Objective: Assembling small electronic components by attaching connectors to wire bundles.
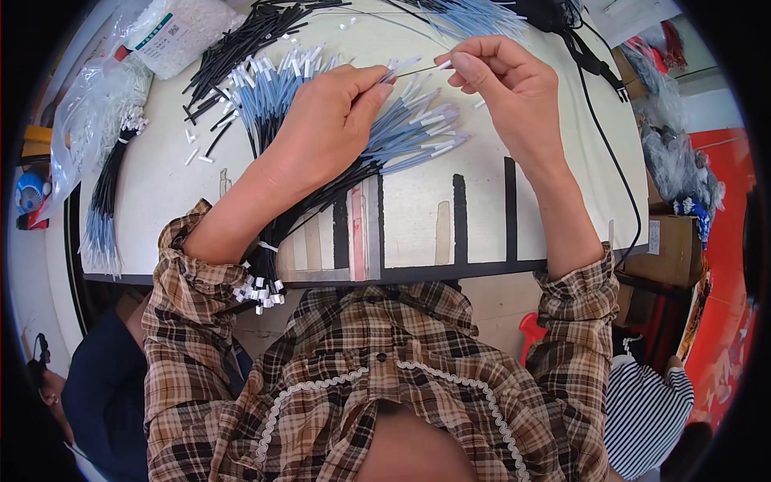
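My left hand (pixel 333 112) is closed, thumb against forefinger, on a thin wire that runs across toward my right hand. My right hand (pixel 507 92) pinches a small white sleeve (pixel 445 64) at that wire's far end; whether the wire sits inside it I cannot tell. Beneath my left hand fans a large bundle of cables (pixel 401 143), grey-blue with white tips, their lower lengths covered in black. A white tie (pixel 267 247) gathers the bundle near the table's front edge, and white connectors (pixel 261 293) hang below the edge by my left sleeve.
Loose black tubes (pixel 233 48) and several small white sleeves (pixel 193 155) lie at the left. Behind them is a bag of white pieces (pixel 181 36). Another tied bundle (pixel 108 189) lies far left. A black cord (pixel 598 120) crosses the right side. People sit on both sides.
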Demonstrator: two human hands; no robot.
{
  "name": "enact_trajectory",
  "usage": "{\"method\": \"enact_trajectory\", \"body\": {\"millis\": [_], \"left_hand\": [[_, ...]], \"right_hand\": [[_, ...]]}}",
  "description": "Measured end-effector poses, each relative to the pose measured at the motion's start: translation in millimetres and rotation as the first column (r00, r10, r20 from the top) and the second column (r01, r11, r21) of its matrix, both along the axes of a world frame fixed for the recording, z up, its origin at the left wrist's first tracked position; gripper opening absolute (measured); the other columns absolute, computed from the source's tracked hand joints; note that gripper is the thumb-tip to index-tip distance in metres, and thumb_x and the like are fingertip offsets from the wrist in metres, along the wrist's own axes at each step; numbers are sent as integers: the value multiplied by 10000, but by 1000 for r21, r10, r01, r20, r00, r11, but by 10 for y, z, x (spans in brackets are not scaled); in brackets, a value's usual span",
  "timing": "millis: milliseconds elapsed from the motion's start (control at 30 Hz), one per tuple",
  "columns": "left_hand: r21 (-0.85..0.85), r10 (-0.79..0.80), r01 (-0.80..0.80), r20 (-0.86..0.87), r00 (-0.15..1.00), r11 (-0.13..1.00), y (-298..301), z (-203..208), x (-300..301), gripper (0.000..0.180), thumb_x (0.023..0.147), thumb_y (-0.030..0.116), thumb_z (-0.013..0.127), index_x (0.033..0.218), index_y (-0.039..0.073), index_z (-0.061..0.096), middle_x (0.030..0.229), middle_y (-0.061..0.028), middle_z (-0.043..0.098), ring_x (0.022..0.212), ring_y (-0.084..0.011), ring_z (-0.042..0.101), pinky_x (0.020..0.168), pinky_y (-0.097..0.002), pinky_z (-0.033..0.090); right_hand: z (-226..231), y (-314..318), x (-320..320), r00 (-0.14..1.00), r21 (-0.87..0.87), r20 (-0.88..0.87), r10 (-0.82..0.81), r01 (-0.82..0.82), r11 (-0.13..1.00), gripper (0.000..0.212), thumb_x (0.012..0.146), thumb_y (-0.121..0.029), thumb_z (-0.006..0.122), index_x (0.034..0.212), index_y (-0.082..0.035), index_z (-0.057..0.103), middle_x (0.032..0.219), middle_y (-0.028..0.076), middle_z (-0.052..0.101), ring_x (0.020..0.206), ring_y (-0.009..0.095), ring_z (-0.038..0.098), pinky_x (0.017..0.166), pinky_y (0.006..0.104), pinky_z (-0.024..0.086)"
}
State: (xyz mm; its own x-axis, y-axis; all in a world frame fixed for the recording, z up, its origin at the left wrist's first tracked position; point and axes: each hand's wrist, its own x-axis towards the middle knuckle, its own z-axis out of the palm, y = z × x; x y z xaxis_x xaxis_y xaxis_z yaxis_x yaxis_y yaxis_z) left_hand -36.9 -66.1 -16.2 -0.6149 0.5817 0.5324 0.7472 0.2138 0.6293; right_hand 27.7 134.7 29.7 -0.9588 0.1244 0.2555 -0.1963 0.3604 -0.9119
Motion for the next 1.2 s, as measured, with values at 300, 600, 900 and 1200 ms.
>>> {"method": "enact_trajectory", "body": {"millis": [300, 600, 900, 1200], "left_hand": [[16, -90, 94, 466, 880, 995, 14, 80, 103, 240, 990, 181, 469, 965, -10, 613, 604, 72, 356, 541, -21, 305, 474, -197, 248], [58, -146, 141, 622, 769, 988, -4, 112, 78, 259, 995, 206, 466, 935, 3, 615, 607, 72, 342, 535, -22, 303, 472, -191, 243], [136, -196, 146, 790, 581, 980, -12, 198, 104, 268, 988, 237, 483, 930, 19, 628, 627, 70, 363, 525, -22, 325, 459, -174, 243], [104, -182, 173, 820, 542, 979, -17, 236, 124, 274, 986, 250, 487, 908, 25, 622, 647, 75, 388, 521, -12, 321, 452, -167, 233]], "right_hand": [[-64, -41, 2, 1000, -143, -17, 11, -14, 990, 170, 913, -159, 608, 986, -8, 640, 965, 93, 697, 768, 67, 597, 717, 217, 490], [-76, -46, -3, 999, -238, -8, 47, -48, 970, 174, 911, -153, 611, 1002, -8, 640, 964, 99, 695, 756, 66, 596, 697, 204, 482], [-90, -21, -3, 999, -219, 45, 13, -3, 976, 175, 900, -160, 629, 987, -10, 653, 945, 91, 697, 720, 66, 584, 688, 202, 478], [-121, 7, -29, 992, -281, 72, 106, -82, 956, 170, 865, -132, 664, 964, 5, 675, 865, 61, 697, 709, 75, 618, 676, 203, 518]]}}
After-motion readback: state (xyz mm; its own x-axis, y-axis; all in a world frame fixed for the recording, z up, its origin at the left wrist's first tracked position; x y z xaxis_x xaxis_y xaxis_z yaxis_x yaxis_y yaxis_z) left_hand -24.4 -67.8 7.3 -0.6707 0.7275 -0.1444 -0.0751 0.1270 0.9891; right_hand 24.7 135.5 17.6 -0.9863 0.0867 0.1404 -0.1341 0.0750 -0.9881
